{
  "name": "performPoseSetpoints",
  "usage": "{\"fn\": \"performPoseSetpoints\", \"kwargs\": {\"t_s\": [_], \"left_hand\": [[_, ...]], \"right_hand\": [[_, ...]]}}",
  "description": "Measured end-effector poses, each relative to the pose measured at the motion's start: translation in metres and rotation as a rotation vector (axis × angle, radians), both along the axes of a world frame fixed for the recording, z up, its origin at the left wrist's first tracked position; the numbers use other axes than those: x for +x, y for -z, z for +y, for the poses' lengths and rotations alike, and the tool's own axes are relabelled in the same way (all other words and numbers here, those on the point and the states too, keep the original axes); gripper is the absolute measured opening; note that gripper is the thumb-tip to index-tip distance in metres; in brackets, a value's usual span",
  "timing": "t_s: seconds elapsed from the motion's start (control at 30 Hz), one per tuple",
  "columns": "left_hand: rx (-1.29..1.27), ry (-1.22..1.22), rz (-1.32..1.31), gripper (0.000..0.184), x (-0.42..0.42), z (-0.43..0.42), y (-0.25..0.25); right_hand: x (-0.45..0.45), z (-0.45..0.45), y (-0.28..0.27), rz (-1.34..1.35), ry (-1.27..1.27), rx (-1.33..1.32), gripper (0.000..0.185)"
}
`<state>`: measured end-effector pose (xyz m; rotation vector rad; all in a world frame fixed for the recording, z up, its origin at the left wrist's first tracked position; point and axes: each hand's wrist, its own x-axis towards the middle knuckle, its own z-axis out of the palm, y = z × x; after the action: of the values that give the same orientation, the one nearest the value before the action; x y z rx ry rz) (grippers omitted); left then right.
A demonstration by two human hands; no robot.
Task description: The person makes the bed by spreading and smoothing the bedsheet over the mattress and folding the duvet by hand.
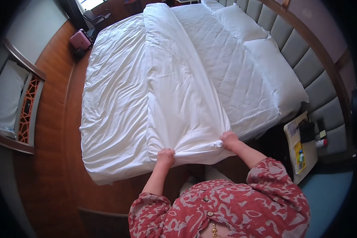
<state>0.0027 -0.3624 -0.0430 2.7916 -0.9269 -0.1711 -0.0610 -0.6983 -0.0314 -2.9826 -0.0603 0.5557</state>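
A white duvet (pixel 111 91) covers the foot half of the bed, its upper part folded back in a long band across the middle. My left hand (pixel 166 156) is closed on the near edge of that band, at its left side. At the band's right corner, my right hand (pixel 228 140) grips the same duvet, with cloth bunched at the fingers. Between the two hands the edge is pulled fairly straight and hangs at the bedside. A white quilted sheet (pixel 230 79) shows on the bed beyond the fold.
White pillows (pixel 275 71) lie against the grey padded headboard (pixel 325 91). A bedside table (pixel 305 164) with small items stands at the right. A pink suitcase (pixel 80 40) and a chair (pixel 96 18) are at the far left. Wooden floor (pixel 69 158) runs along the bed's foot.
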Motion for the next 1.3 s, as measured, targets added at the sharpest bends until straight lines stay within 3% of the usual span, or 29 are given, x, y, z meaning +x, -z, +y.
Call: {"fn": "performPoseSetpoints", "kwargs": {"t_s": [0.13, 0.2, 0.3, 0.33, 0.43, 0.47, 0.53, 0.6, 0.7, 0.8, 0.9, 0.93, 1.0, 1.1, 1.17, 1.2, 1.3], "left_hand": [[-0.034, -0.031, -0.029, 0.006, 0.006, 0.023, -0.040], [-0.023, -0.085, 0.028, 0.007, 0.001, 0.032, -0.039], [-0.052, -0.008, 0.142, 0.016, -0.014, 0.039, 0.007], [-0.174, -0.062, 0.290, 0.024, -0.023, 0.044, 0.023], [-0.671, -0.650, 0.623, 0.030, -0.024, 0.054, 0.046], [-0.577, -0.730, 0.586, 0.034, -0.012, 0.064, 0.038], [-0.367, -0.611, 0.170, 0.045, 0.011, 0.084, 0.022], [-0.302, -0.640, 0.002, 0.071, 0.027, 0.106, 0.046], [-0.435, -0.849, 0.455, 0.084, 0.039, 0.116, 0.061], [-0.498, -0.715, 0.460, 0.081, 0.033, 0.101, 0.100], [-0.377, -0.849, 0.599, 0.069, 0.042, 0.065, 0.056], [-0.539, -0.862, 0.634, 0.051, 0.041, 0.057, 0.045], [-1.006, -0.917, 0.994, 0.045, 0.031, 0.038, 0.005], [-1.674, -0.850, 1.392, 0.040, -0.006, 0.020, -0.061], [-1.896, -0.776, 1.725, 0.045, -0.032, 0.017, -0.065], [-1.948, -0.778, 1.714, 0.045, -0.042, 0.018, -0.049], [-1.710, -0.977, 1.520, 0.043, -0.058, 0.056, 0.061]], "right_hand": [[-0.004, 0.012, -0.063, 0.013, 0.003, 0.107, 0.019], [-0.010, 0.020, -0.049, -0.035, 0.041, 0.189, 0.019], [-0.011, 0.020, 0.028, 0.040, 0.070, 0.052, 0.018], [-0.008, 0.020, 0.030, 0.016, 0.064, 0.043, 0.018], [-0.014, 0.019, 0.026, -0.024, 0.064, 0.084, 0.018], [-0.016, 0.015, 0.017, -0.052, 0.071, 0.137, 0.018], [-0.017, 0.011, 0.012, -0.094, 0.073, 0.198, 0.019], [-0.014, 0.011, 0.012, -0.051, 0.065, 0.167, 0.018], [-0.016, 0.011, 0.013, -0.083, 0.081, 0.223, 0.019], [-0.015, 0.007, 0.008, -0.096, 0.098, 0.264, 0.021], [-0.013, 0.001, 0.000, -0.089, 0.097, 0.224, 0.022], [-0.012, -0.004, -0.007, -0.096, 0.093, 0.223, 0.021], [-0.008, -0.014, -0.028, -0.111, 0.082, 0.230, 0.019], [-0.010, -0.042, -0.067, -0.351, 0.084, 0.300, 0.013], [-0.016, -0.034, -0.085, -0.398, 0.044, 0.341, 0.012], [-0.020, -0.030, -0.090, -0.424, 0.024, 0.358, 0.012], [-0.043, -0.014, -0.018, -0.361, 0.077, 0.341, 0.021]]}}
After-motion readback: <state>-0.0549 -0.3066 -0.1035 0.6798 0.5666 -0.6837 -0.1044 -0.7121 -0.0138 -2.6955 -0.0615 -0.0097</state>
